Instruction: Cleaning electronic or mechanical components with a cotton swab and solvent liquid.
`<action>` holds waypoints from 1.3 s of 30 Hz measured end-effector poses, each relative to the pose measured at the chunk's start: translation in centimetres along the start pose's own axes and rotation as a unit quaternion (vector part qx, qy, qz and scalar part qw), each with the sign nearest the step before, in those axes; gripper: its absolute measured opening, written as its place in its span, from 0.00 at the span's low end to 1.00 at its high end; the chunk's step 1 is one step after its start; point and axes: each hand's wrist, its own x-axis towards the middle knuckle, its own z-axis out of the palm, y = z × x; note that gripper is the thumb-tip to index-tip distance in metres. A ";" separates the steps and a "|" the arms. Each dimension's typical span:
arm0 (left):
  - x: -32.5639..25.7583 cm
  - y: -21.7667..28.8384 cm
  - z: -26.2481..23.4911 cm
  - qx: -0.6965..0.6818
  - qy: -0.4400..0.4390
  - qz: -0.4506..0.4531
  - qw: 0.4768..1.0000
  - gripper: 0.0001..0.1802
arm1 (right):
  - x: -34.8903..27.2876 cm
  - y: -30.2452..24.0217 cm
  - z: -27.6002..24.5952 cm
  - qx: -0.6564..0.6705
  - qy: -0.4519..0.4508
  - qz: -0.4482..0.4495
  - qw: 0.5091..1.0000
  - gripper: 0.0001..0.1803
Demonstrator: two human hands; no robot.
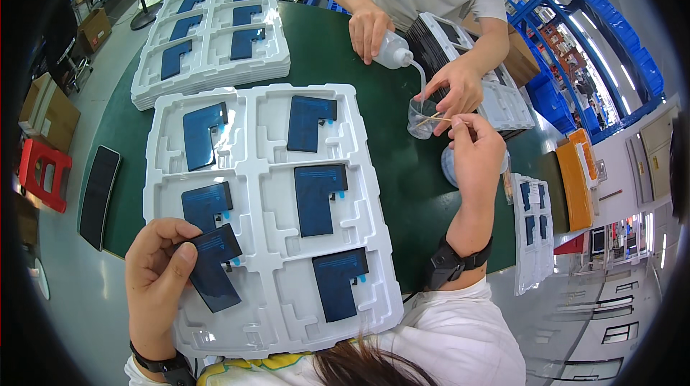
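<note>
In my left hand (162, 271), a dark blue L-shaped flat battery (213, 271) is pinched between thumb and fingers. It tilts above the near left pocket of a white plastic tray (269, 307). My right hand (476, 143) is closed on a thin wooden stick (444, 119), which reaches into a small clear cup (420, 126); its tip is hard to make out. Across the table, a co-worker's hand (460, 88) is at that cup. The co-worker's other hand (369, 30) holds a translucent squeeze bottle (394, 50), its bent spout pointing down into the cup.
More L-shaped batteries (316, 199) lie in the tray's pockets. A stack of similar loaded trays (215, 80) stands at the far left of the green table (316, 48). Dark trays (431, 41) are piled beside the co-worker. A black phone-like slab (100, 195) lies by the left edge.
</note>
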 end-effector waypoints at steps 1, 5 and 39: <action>0.0 0.0 0.0 0.000 0.000 0.002 1.000 0.10 | -0.1 -0.1 -0.1 0.010 0.005 -0.002 1.000 0.09; 0.0 0.1 0.0 0.003 0.001 0.002 1.000 0.10 | -0.2 -0.3 -0.4 -0.015 0.025 0.004 1.000 0.09; 0.0 0.4 -0.1 -0.011 -0.015 -0.005 1.000 0.08 | -0.6 -1.3 -0.3 -0.010 -0.002 -0.039 0.999 0.07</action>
